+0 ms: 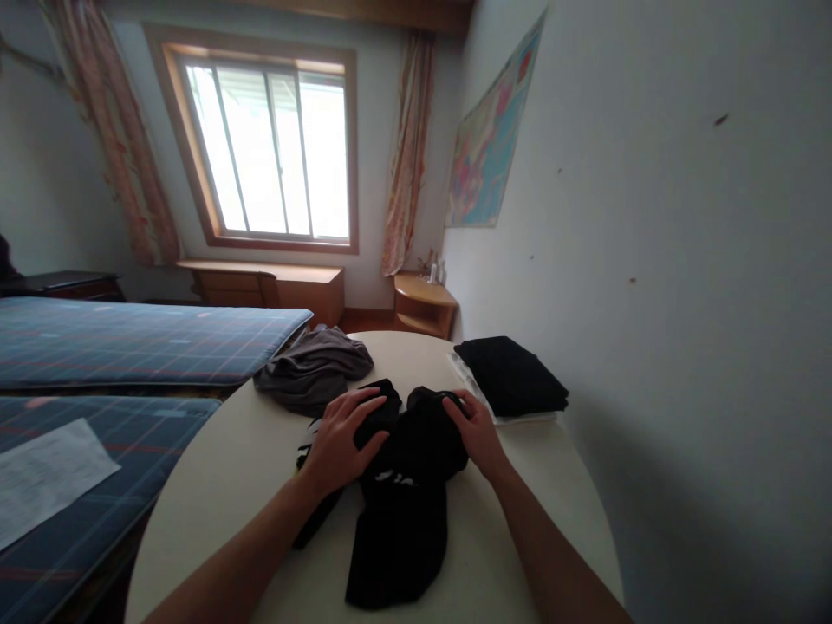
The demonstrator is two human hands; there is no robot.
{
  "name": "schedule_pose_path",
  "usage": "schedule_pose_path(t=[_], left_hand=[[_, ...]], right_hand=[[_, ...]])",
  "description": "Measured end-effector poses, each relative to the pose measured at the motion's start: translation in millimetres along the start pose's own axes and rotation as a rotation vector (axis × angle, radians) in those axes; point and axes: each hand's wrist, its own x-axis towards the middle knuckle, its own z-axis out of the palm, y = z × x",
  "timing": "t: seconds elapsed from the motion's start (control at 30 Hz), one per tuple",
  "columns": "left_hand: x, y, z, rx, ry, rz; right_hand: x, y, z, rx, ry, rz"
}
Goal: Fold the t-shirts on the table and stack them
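My left hand (344,438) lies palm down on a black, soft-fabric garment with small white lettering (416,451), its fingers spread and the thumb held apart from them. The garment sits bunched near the middle of a round, cream-white bench (227,503), with one flap stretching toward the near edge. The white lettering (396,477) shows just above that flap, and a narrow black strip of cloth (318,518) slants out below my left wrist.

My right hand (479,433) is at the garment's right side, thumb and fingers bent around its far corner. The fingertips are partly hidden and dark against the cloth, so I cannot tell whether they pinch it or only touch it.

At the far left edge of the bench lies a crumpled, grey-brown cloth (318,368), near the fingers of my left hand. At the far right edge, just beyond my right hand, is a flat, folded black cloth bundle (513,377), with a white layer (464,374) showing under it.

Past the bench's left edge are two blue plaid mattresses (143,342), the nearer one carrying a white paper sheet (52,477). A colourful paper map (490,139) hangs on the pale wall (702,217) to my right.
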Motion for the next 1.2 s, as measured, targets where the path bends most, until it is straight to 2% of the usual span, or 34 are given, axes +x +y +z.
schedule_pose_path(t=[0.07,0.2,0.27,0.37,0.47,0.53,0.67,0.73,0.83,0.9,0.97,1.07,1.1,1.13,1.2], left_hand=[[-2.6,4.6,7.0,0.017,-0.115,-0.025],[-4.7,-4.1,19.9,0.034,-0.210,-0.247],[-3.6,-13.6,20.6,0.039,-0.185,-0.340],[-1.8,-29.5,17.3,0.077,-0.068,-0.475],[-2.2,-44.0,15.8,0.120,0.017,-0.476],[-3.6,-50.3,16.5,0.136,-0.029,-0.465],[-5.2,-51.2,14.8,0.159,-0.225,-0.542],[-4.8,-47.6,10.5,0.097,-0.253,-0.528],[-3.8,-41.6,2.4,-0.241,-0.335,-0.514],[-2.3,-39.4,-2.4,-0.487,-0.377,-0.564],[0.8,-40.1,-5.9,-0.621,-0.281,-0.616],[6.2,-47.1,-7.8,-0.625,0.008,-0.667],[7.2,-50.2,-7.5,-0.601,0.063,-0.693],[7.3,-53.0,-7.0,-0.578,0.077,-0.719],[4.9,-55.8,-6.1,-0.565,-0.014,-0.742]], right_hand=[[-0.3,1.6,0.3,0.013,-0.051,-0.005],[-1.4,4.9,-4.8,-0.074,-0.124,-0.024],[-2.7,5.6,-10.2,-0.181,-0.245,-0.036],[-5.6,6.7,-15.4,-0.358,-0.492,-0.043],[-8.7,10.2,-13.1,-0.457,-0.602,-0.029],[-9.6,13.4,-9.5,-0.497,-0.585,-0.047],[-8.8,13.2,-8.3,-0.585,-0.521,-0.091],[-8.7,6.9,-13.2,-0.616,-0.540,-0.083],[-9.8,-5.3,-25.0,-0.522,-0.636,-0.024],[-9.7,-9.7,-31.8,-0.399,-0.655,0.035],[-7.3,-8.5,-35.2,-0.285,-0.572,0.086],[-0.2,0.9,-34.4,-0.150,-0.296,0.092],[2.0,4.2,-33.9,-0.122,-0.220,0.092],[3.7,6.9,-33.8,-0.109,-0.179,0.094],[4.9,9.5,-35.7,-0.135,-0.220,0.106]])
